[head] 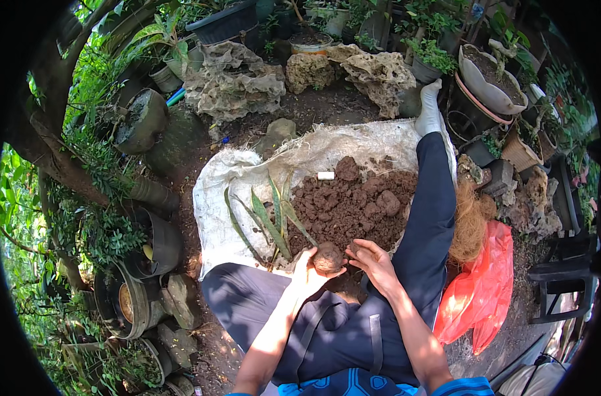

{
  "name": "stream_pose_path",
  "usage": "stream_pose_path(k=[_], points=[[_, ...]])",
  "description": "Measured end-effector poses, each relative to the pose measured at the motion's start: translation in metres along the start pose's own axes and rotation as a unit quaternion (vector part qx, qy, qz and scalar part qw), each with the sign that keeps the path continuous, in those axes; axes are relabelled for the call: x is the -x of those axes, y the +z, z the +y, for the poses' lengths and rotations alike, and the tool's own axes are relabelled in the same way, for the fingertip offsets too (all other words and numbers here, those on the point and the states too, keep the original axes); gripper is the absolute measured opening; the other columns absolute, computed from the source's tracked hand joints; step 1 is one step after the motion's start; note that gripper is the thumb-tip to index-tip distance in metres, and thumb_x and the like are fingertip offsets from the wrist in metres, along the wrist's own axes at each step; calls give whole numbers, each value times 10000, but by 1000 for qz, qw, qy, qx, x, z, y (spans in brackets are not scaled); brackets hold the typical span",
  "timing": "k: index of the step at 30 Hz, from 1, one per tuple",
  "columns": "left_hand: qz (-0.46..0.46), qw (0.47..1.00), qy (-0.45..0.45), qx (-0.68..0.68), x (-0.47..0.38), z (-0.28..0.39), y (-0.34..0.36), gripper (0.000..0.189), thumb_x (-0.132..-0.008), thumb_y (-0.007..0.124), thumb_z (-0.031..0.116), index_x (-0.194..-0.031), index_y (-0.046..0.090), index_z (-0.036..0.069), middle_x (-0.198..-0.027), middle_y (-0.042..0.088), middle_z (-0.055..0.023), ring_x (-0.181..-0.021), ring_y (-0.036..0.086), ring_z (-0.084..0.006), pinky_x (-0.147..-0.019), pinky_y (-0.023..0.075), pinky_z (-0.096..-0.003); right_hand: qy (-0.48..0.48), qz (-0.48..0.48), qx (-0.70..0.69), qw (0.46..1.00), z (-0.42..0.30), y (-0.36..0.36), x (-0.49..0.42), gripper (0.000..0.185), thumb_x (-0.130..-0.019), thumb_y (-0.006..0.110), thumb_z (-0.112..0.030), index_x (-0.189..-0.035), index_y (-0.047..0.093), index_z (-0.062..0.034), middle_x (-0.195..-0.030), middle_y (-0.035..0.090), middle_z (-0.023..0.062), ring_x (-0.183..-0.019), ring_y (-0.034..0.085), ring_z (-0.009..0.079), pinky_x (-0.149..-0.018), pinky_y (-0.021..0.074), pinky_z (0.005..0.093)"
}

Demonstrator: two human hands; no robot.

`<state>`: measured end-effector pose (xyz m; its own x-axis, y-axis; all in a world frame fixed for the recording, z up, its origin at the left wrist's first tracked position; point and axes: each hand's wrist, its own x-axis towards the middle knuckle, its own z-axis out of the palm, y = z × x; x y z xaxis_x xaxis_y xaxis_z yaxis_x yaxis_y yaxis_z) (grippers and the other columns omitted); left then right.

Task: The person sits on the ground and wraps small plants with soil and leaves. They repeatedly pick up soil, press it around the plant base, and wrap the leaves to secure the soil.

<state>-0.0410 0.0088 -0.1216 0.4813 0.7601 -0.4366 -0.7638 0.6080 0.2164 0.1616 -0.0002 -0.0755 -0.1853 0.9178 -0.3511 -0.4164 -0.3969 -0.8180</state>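
Observation:
In my left hand (308,274) rests a round ball of brown soil (328,258), with a single snake plant leaf (299,222) rising out of it toward the upper left. My right hand (377,267) is just to the right of that ball, its fingers half curled. Whether a bit of soil sits between its fingertips is unclear. Several more snake plant leaves (264,218) lie on a white woven sack (216,193) to the left. Beyond my hands is a heap of crumbly brown soil (350,203), with a small white cylinder (325,175) at its far edge.
My outstretched leg (431,198) borders the soil on the right. Past it lie coconut-like fibre (468,222) and a red plastic bag (478,292). Rough rocks (236,81) line the far side. Plant pots (157,242) stand at left, and a black plastic chair (560,277) at right.

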Motion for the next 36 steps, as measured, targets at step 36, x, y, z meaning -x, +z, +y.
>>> stream_pose_path(k=[36], points=[[-29, 987, 11, -159, -11, -14, -18, 356, -955, 540, 337, -1203, 540, 82, -1090, 624, -68, -998, 621, -176, -828, 540, -348, -348, 22, 481, 804, 1, 33, 11, 258, -763, 718, -67, -1014, 688, -17, -1045, 678, 88, -964, 608, 268, -874, 493, 355]])
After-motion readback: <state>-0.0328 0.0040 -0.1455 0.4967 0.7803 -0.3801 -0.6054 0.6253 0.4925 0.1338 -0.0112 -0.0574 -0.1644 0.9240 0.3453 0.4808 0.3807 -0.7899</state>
